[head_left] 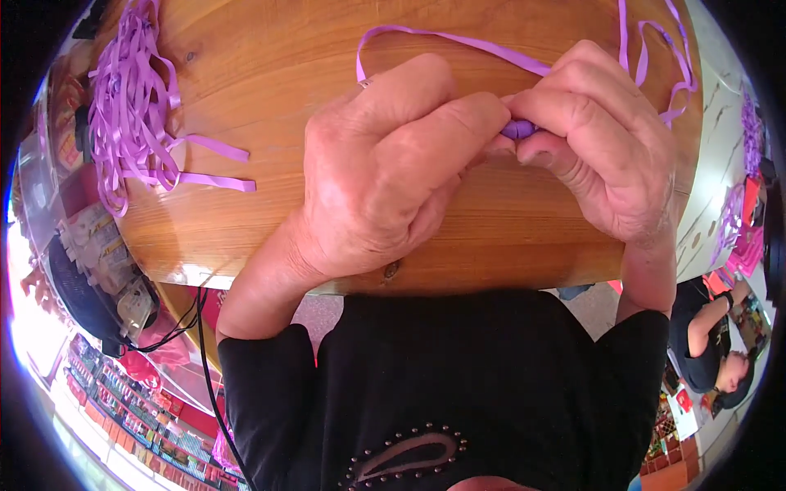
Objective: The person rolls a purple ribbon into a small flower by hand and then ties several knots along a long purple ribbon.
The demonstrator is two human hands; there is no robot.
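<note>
A small dark purple piece, wrapped or knotted in the ribbon (519,129), is pinched between the fingertips of both hands above the wooden table. My left hand (393,155) is closed, its thumb and forefinger on the left end of the knot. My right hand (602,135) is closed too, thumb and forefinger gripping the right end. From behind the hands a light purple ribbon (458,38) loops out over the tabletop to the left. The fingers hide most of the knot, so its exact form cannot be made out.
A heap of purple ribbons (135,106) lies at the table's left edge, with two ends trailing inward. More ribbon (679,65) curls at the far right. Black cables (201,327) hang by the near left corner. Another person (712,335) sits at the right.
</note>
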